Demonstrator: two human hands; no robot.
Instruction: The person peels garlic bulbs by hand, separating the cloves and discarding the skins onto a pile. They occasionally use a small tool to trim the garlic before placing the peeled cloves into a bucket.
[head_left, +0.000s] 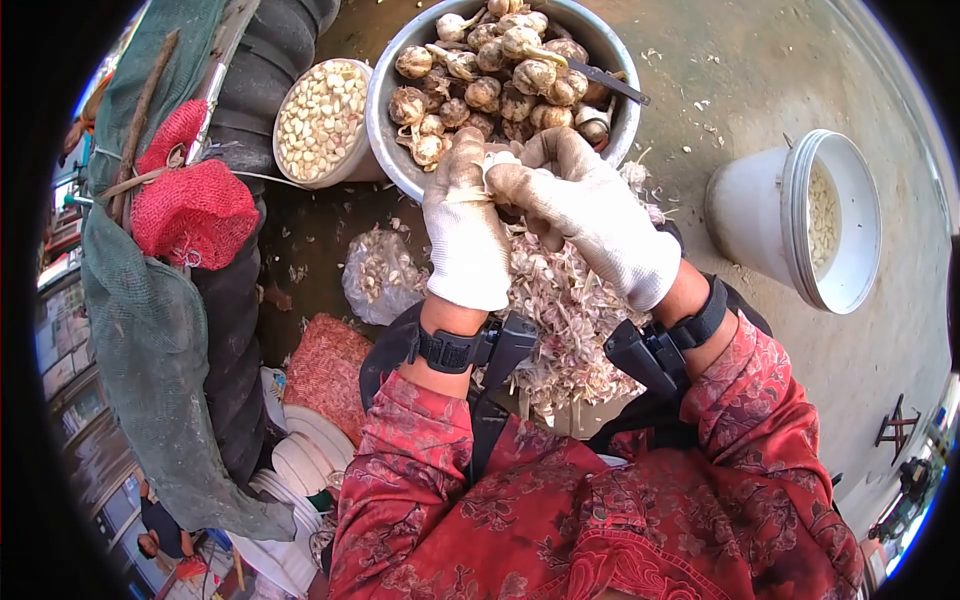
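My left hand (pixel 466 225) and my right hand (pixel 590 215) wear white gloves with soiled brown fingers. Both are closed and meet at the near rim of a metal basin (pixel 383 130). Between the fingertips a pale bit of garlic (pixel 499 160) shows; the fingers cover most of it. Whole garlic bulbs (pixel 483 93) with dirty skins fill the basin, and a knife (pixel 612 86) lies across them at the right. Below my hands is a large heap of garlic skins (pixel 575 315).
Peeled cloves fill a bucket (pixel 282 150) left of the basin. A tilted white bucket (pixel 750 200) at right holds more cloves. A plastic bag (pixel 360 300), a red mesh sack (pixel 318 375) and a green net (pixel 150 370) are at left. A person (pixel 165 530) appears far lower left.
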